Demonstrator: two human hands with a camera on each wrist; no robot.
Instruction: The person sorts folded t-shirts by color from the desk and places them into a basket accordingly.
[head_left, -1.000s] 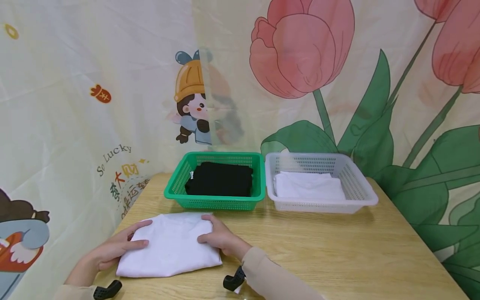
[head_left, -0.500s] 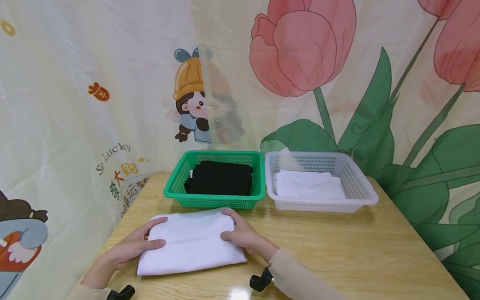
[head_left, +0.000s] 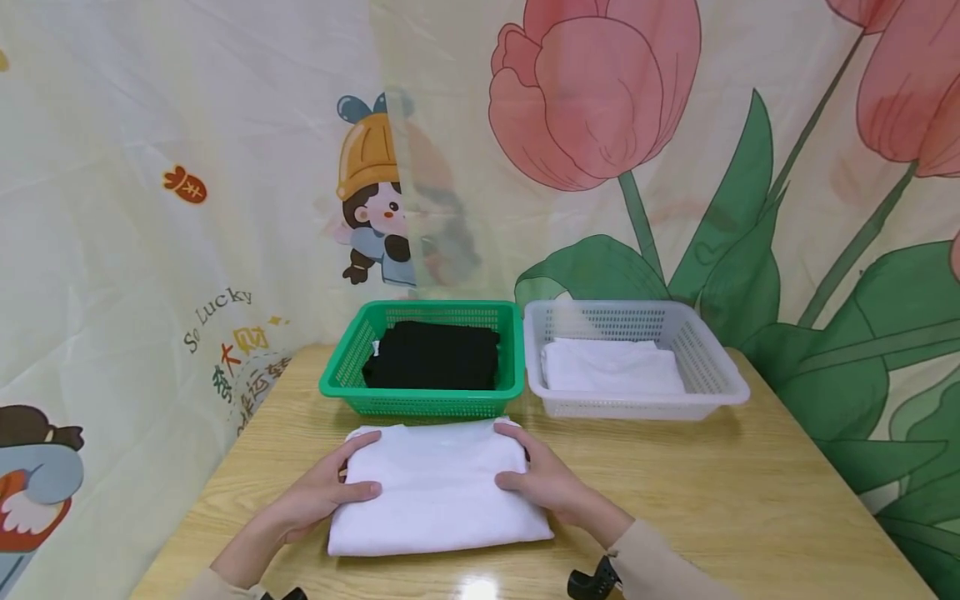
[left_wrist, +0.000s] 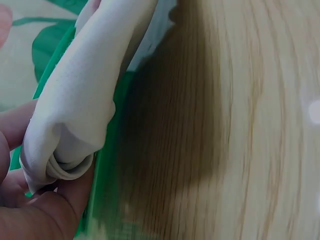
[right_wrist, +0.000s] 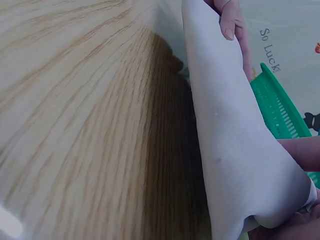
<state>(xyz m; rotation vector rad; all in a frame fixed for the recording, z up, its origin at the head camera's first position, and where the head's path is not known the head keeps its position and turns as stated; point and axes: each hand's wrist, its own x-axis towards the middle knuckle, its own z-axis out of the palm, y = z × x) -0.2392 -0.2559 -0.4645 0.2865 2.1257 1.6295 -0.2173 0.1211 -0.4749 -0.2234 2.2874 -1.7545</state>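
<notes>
A folded white garment (head_left: 441, 496) is held between my two hands in front of the green basket. My left hand (head_left: 318, 493) grips its left side, thumb on top and other fingers at the far edge and underneath. On the opposite side my right hand (head_left: 551, 479) holds it the same way. The left wrist view shows the garment's rolled end layers (left_wrist: 70, 162) between thumb and fingers. In the right wrist view its long near edge hangs over the table, with a dark shadow below. Part of each hand is hidden by the cloth.
A green basket (head_left: 431, 404) with folded black clothing (head_left: 433, 357) stands at the back of the wooden table (head_left: 675, 492). Right beside it is a white basket (head_left: 637, 407) holding folded white clothing (head_left: 611, 367). A printed curtain (head_left: 285, 167) hangs behind the table.
Both hands have carried the white garment to the right across the table, from the left side to in front of the green basket. The baskets and their contents have stayed in place.
</notes>
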